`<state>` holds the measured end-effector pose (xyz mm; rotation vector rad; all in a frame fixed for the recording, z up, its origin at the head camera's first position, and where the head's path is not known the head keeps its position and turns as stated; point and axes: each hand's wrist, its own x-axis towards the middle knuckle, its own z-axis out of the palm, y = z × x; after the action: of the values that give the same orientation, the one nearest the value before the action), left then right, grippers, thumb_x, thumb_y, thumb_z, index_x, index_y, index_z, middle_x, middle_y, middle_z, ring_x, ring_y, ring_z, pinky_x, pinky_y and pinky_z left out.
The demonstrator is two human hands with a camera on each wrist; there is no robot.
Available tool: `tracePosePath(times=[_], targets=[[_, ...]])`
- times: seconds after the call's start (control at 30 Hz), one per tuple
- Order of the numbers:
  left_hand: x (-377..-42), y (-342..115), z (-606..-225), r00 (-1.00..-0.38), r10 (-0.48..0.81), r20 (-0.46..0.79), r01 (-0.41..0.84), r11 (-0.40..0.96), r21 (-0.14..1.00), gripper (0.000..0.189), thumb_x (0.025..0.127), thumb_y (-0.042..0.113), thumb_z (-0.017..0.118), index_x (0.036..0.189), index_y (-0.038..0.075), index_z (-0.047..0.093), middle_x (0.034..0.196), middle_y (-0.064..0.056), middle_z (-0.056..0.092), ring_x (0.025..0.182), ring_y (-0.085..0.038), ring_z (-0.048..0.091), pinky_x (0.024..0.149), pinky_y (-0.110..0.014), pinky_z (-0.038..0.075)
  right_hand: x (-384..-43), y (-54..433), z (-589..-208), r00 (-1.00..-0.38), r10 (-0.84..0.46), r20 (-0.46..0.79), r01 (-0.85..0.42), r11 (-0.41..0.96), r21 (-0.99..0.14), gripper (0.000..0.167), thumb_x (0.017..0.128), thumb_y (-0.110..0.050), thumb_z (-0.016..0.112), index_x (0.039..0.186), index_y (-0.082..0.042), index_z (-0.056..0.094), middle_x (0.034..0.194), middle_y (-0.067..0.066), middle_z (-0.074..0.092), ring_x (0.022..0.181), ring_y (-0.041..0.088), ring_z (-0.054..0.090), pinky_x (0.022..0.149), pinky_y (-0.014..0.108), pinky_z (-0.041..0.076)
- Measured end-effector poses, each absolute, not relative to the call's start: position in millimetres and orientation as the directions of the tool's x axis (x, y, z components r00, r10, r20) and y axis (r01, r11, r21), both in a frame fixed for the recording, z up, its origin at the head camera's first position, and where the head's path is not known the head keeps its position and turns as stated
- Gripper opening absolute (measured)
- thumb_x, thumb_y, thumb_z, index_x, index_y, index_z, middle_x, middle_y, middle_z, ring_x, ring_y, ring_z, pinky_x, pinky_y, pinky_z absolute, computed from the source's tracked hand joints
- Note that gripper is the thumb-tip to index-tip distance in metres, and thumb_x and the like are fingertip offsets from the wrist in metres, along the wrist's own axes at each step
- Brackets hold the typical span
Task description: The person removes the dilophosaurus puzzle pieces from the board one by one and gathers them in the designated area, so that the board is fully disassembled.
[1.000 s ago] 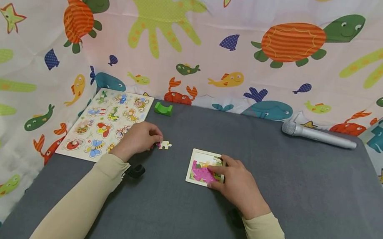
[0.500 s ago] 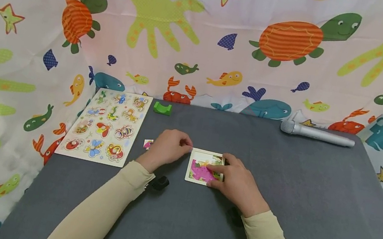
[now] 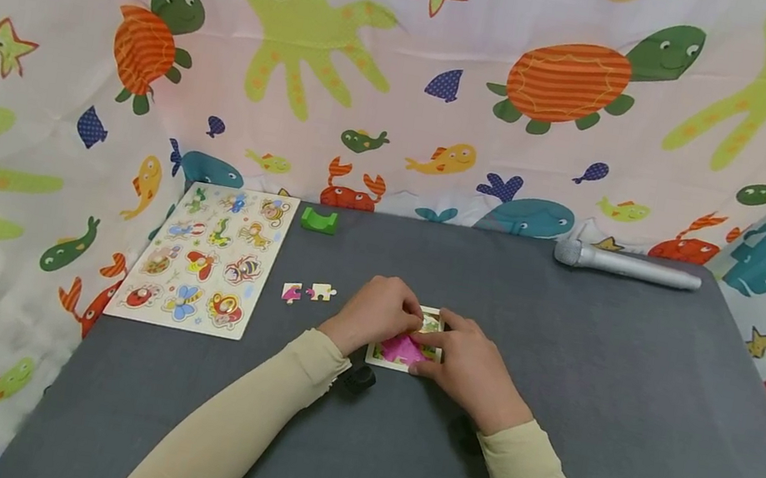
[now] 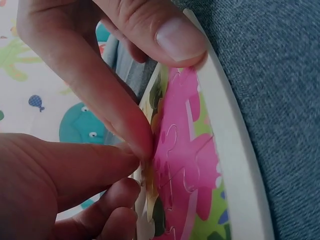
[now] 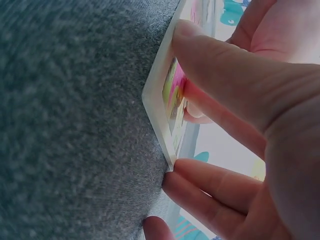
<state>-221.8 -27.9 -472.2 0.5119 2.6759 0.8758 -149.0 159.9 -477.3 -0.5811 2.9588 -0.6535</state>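
Note:
A small framed jigsaw puzzle [image 3: 402, 352] with a pink animal lies on the table. My right hand [image 3: 479, 369] grips its frame at the right side, thumb on the near edge and fingers at the far corner. The index finger presses on the picture. My left hand [image 3: 378, 314] is over the puzzle's left part, thumb and index finger pinched together at the picture. A puzzle piece between these fingertips is mostly hidden by them. In the left wrist view, joined pink pieces [image 4: 182, 155] show inside the pale frame rim [image 4: 240, 140].
Two loose puzzle pieces, one pink and white [image 3: 291, 292] and one mostly cream [image 3: 323, 291], lie left of the puzzle. Farther left is a board of insect pictures [image 3: 204, 260]. A green block [image 3: 319, 221] and a silver microphone [image 3: 625, 265] lie along the back edge.
My left hand has moved right from the loose pieces to the puzzle, uncovering two pieces and the insect board's right side. My right hand stays on the frame.

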Motion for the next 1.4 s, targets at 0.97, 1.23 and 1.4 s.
tracePosePath(times=[0.97, 1.23, 1.4], targets=[[-223, -30, -472, -0.910, 0.388, -0.146, 0.213, 0.739, 0.639, 0.011, 0.098, 0.025, 0.080, 0.090, 0.019, 0.085, 0.080, 0.008, 0.075, 0.071, -0.012, 0.065, 0.057, -0.027, 0.051, -148, 158, -474, -0.932, -0.363, -0.008, -0.327, 0.849, -0.415, 0.045, 0.089, -0.038, 0.090, 0.131, -0.024, 0.080, 0.159, 0.022, 0.056, 0.144, 0.047, 0.055, 0.102, 0.066, 0.055], [-225, -71, -472, -0.929, 0.346, -0.130, 0.180, 0.731, 0.658, 0.011, 0.098, 0.028, 0.081, 0.092, 0.019, 0.085, 0.082, 0.006, 0.075, 0.075, -0.016, 0.064, 0.064, -0.031, 0.051, -144, 153, -476, -0.936, -0.347, -0.053, -0.297, 0.865, -0.404, 0.049, 0.089, -0.041, 0.089, 0.134, -0.026, 0.078, 0.161, 0.022, 0.054, 0.144, 0.046, 0.054, 0.108, 0.064, 0.053], [-232, -104, -469, -0.954, 0.283, -0.095, 0.162, 0.757, 0.634, 0.010, 0.096, 0.029, 0.084, 0.091, 0.020, 0.085, 0.083, 0.005, 0.076, 0.077, -0.016, 0.063, 0.067, -0.031, 0.048, -147, 154, -476, -0.944, -0.327, -0.053, -0.281, 0.875, -0.394, 0.049, 0.088, -0.040, 0.090, 0.134, -0.026, 0.078, 0.162, 0.022, 0.053, 0.145, 0.045, 0.053, 0.110, 0.062, 0.052]])
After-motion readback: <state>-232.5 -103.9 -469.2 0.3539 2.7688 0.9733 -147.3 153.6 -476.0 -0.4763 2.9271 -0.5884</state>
